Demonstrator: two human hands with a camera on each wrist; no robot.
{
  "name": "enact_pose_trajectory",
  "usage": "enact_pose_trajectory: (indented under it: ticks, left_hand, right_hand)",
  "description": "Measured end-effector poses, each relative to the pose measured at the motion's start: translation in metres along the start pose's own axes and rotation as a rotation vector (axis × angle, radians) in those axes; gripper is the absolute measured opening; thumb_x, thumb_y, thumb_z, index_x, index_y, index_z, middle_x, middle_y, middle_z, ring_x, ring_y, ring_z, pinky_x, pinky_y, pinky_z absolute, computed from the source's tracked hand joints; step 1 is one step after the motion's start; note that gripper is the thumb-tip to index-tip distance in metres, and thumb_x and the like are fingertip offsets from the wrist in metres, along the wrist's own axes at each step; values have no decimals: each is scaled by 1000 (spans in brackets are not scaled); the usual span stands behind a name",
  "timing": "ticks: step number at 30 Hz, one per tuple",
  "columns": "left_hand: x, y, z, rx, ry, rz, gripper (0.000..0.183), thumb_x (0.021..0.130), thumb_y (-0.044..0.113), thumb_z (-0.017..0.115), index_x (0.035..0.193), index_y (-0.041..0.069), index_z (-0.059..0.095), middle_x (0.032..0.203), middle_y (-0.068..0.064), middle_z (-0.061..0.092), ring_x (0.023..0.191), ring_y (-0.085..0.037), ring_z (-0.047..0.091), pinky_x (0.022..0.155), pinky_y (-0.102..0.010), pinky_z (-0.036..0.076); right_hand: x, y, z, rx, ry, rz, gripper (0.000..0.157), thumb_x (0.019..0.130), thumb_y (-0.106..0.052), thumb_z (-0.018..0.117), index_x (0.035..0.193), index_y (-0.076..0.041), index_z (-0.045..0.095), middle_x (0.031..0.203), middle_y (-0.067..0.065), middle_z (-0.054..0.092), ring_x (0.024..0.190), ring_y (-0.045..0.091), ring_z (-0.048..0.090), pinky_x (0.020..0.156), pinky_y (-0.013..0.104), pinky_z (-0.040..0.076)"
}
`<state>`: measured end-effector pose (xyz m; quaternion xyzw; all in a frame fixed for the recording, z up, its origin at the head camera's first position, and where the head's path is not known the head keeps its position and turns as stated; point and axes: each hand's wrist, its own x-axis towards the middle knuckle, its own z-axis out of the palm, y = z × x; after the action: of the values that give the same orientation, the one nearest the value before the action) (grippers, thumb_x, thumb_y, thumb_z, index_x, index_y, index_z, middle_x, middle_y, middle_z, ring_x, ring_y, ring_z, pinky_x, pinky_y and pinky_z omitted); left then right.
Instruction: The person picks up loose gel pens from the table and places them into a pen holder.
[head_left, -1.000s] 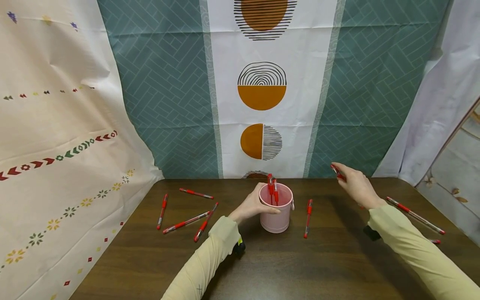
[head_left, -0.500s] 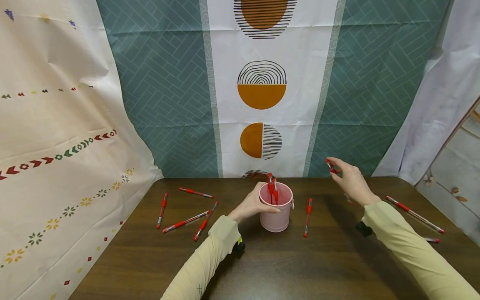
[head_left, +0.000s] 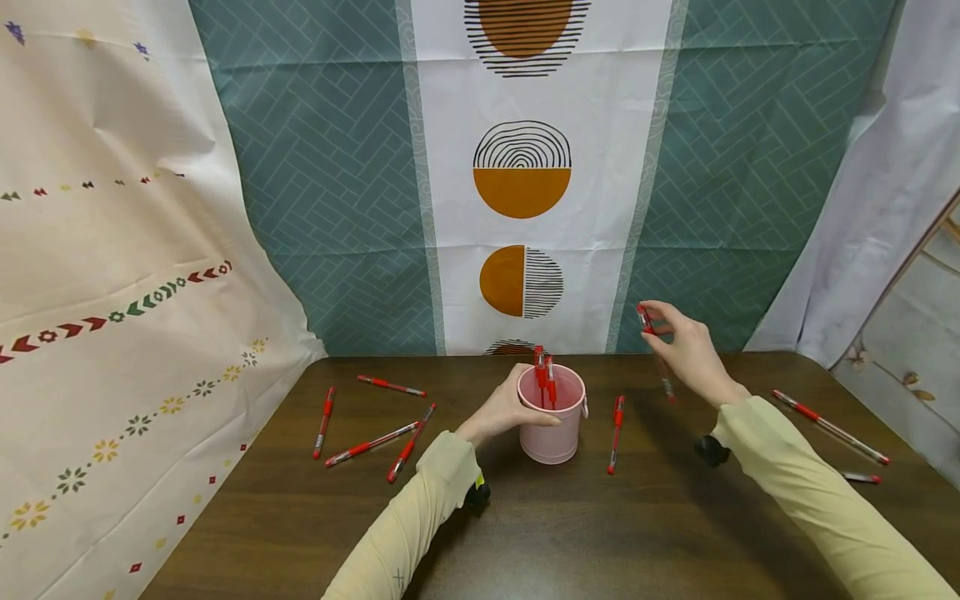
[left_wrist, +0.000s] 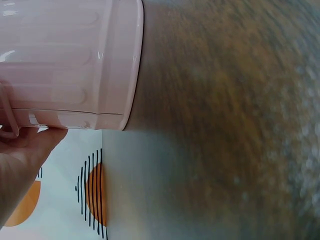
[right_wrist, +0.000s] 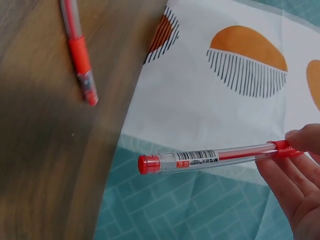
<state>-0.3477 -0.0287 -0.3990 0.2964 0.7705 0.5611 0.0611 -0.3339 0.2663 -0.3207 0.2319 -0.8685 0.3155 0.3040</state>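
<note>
A small pink bucket [head_left: 551, 443] stands upright on the table, with two red pens [head_left: 540, 371] leaning inside and their ends above the rim. My left hand [head_left: 501, 414] holds the bucket from its left side, thumb across the front near the rim; the wrist view shows the bucket's ridged wall [left_wrist: 55, 60]. Above the table, right of the bucket, my right hand [head_left: 692, 357] pinches a clear-barrelled red pen [right_wrist: 200, 157] by its red grip. That pen hangs with its red end cap pointing down, apart from the bucket.
Between the bucket and my right hand lies a red pen [head_left: 617, 433]. Several more pens, such as one crossing pen [head_left: 371, 445], lie left on the brown table [head_left: 570, 533]. Two lie far right, one a long pen [head_left: 828, 427]. A patterned curtain [head_left: 337, 208] hangs behind.
My right hand has moved left and slightly up with the pen, whose lower end now swings into view below the fingers. The left hand and the bucket have stayed in place.
</note>
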Motion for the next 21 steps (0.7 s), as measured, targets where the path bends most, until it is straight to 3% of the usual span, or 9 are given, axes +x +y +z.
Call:
enact_pose_trajectory:
  ticks: [16, 21]
  left_hand:
    - [1, -1, 0, 15, 12, 18, 73, 64, 25, 82, 122, 18, 38, 113, 4, 49, 100, -12, 49, 85, -31, 40]
    - [2, -1, 0, 6, 7, 9, 72, 65, 24, 82, 121, 20, 37, 112, 6, 48, 100, -10, 49, 85, -30, 40]
  right_hand:
    - [12, -17, 7, 98, 78, -9, 48, 79, 3, 66, 124, -3, 49, 103, 18, 59, 79, 31, 62, 63, 40, 49]
    - [16, -26, 8, 138, 88, 13, 50, 81, -1, 66, 127, -6, 48, 106, 18, 58, 83, 31, 61, 62, 24, 49]
